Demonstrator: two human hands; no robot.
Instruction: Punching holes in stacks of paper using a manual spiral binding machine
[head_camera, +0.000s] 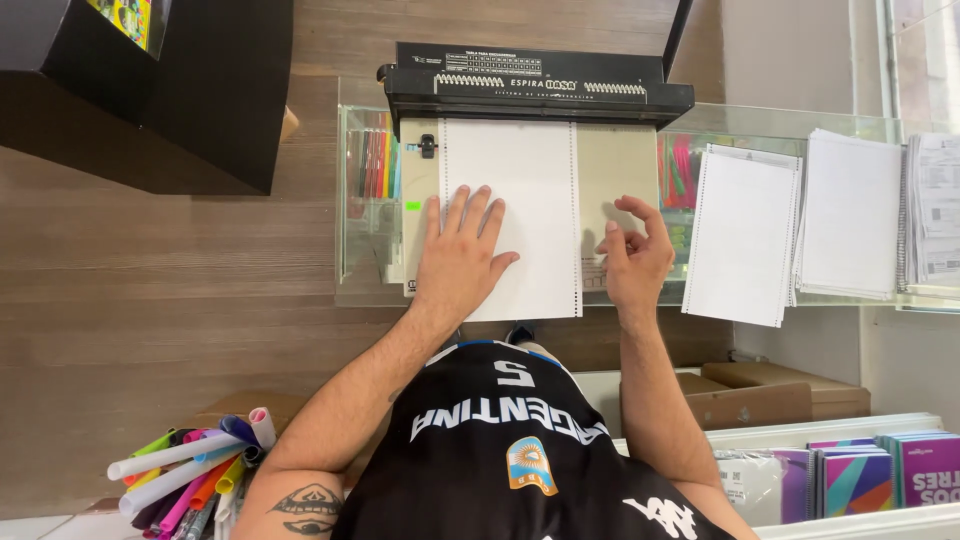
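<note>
A black and beige spiral binding machine (535, 85) stands on a glass counter (760, 120). A stack of white punched paper (525, 200) lies on its bed, pushed under the black head. My left hand (462, 255) rests flat on the paper with fingers spread. My right hand (632, 255) hovers over the beige bed just right of the paper's punched edge, fingers loosely curled and holding nothing.
More punched white sheets (742, 232) and paper stacks (850, 215) lie on the counter to the right. A black box (170, 90) sits at the upper left. Rolled coloured papers (190, 465) are at the lower left, notebooks (880, 470) and cardboard boxes (770, 395) at the lower right.
</note>
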